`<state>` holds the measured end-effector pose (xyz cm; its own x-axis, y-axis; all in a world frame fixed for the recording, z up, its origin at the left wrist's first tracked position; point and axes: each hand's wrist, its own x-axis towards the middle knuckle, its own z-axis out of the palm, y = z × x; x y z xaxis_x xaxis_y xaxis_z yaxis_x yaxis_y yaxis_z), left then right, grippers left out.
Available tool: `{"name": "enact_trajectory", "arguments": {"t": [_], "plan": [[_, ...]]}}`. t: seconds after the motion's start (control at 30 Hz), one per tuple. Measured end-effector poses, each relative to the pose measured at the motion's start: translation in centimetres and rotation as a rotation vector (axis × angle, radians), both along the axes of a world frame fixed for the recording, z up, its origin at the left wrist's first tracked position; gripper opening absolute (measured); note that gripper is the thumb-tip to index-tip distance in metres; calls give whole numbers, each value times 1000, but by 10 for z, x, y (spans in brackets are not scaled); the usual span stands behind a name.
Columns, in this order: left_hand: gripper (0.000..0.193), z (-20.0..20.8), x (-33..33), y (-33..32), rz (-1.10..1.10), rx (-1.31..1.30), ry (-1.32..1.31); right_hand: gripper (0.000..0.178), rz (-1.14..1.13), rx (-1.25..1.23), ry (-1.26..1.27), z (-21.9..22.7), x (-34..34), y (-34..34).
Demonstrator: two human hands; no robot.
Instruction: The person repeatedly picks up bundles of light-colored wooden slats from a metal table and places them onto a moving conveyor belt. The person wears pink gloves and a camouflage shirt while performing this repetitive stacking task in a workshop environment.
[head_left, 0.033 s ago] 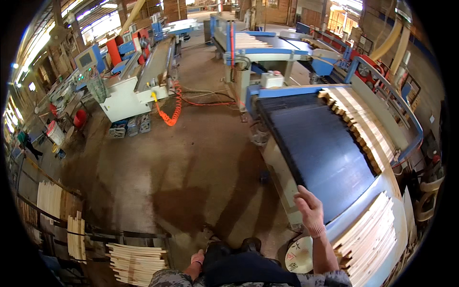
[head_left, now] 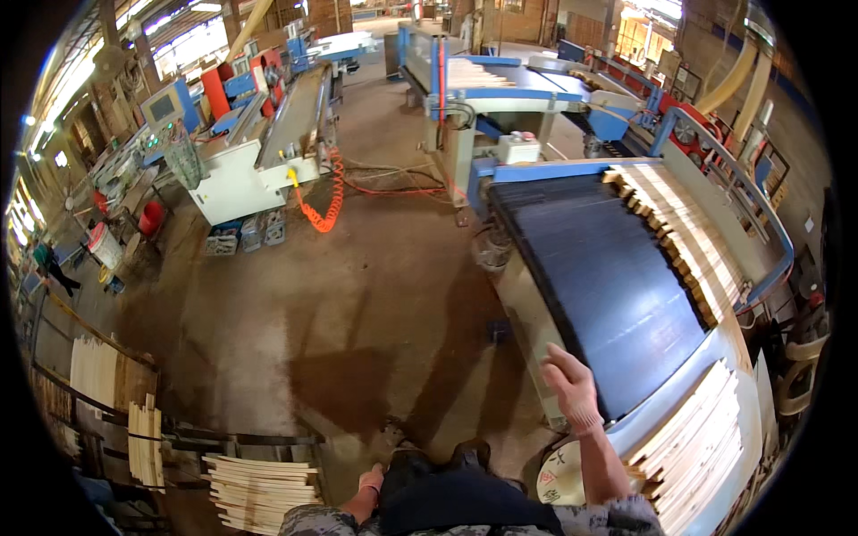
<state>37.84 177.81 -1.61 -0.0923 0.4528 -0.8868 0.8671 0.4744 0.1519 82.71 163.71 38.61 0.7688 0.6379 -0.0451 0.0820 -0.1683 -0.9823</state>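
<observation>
My right hand (head_left: 572,390), in a pale glove, is raised beside the near left edge of the black conveyor belt (head_left: 608,277). Nothing is in it, and its fingers are loosely stretched out. On the metal end of the belt table, right of that forearm, lies a stack of pale wood strips (head_left: 693,438). Across the belt's right side runs a row of wood pieces (head_left: 684,232) with uneven ends. My left hand (head_left: 371,480) hangs low beside my thigh; its fingers are too small and partly hidden to judge.
A round stool top (head_left: 560,478) stands below my right forearm. More wood strips (head_left: 261,491) lie on a rack at the lower left. Across the floor is a white machine (head_left: 237,183) with an orange coiled hose (head_left: 326,214). A person (head_left: 55,268) is at the far left.
My right hand has shifted slightly left, away from the belt's edge. The whole view has moved a little; my left hand stays low at my side.
</observation>
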Motion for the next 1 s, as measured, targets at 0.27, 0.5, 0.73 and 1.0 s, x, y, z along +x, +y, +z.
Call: {"name": "enact_trajectory", "arguments": {"t": [0.27, 0.5, 0.73, 1.0], "plan": [[47, -8, -109, 191, 741, 77, -284, 48, 471, -485, 89, -159, -69, 242], [58, 69, -126, 297, 980, 52, -535, 16, 1269, -1231, -499, -373, -67, 227], [41, -23, -224, 318, 932, -40, -356, 19, 1771, -1246, -974, -392, -124, 292], [22, 60, -292, 435, 1102, 54, -297, 20, 1692, -1017, -814, -471, -134, 586]]}}
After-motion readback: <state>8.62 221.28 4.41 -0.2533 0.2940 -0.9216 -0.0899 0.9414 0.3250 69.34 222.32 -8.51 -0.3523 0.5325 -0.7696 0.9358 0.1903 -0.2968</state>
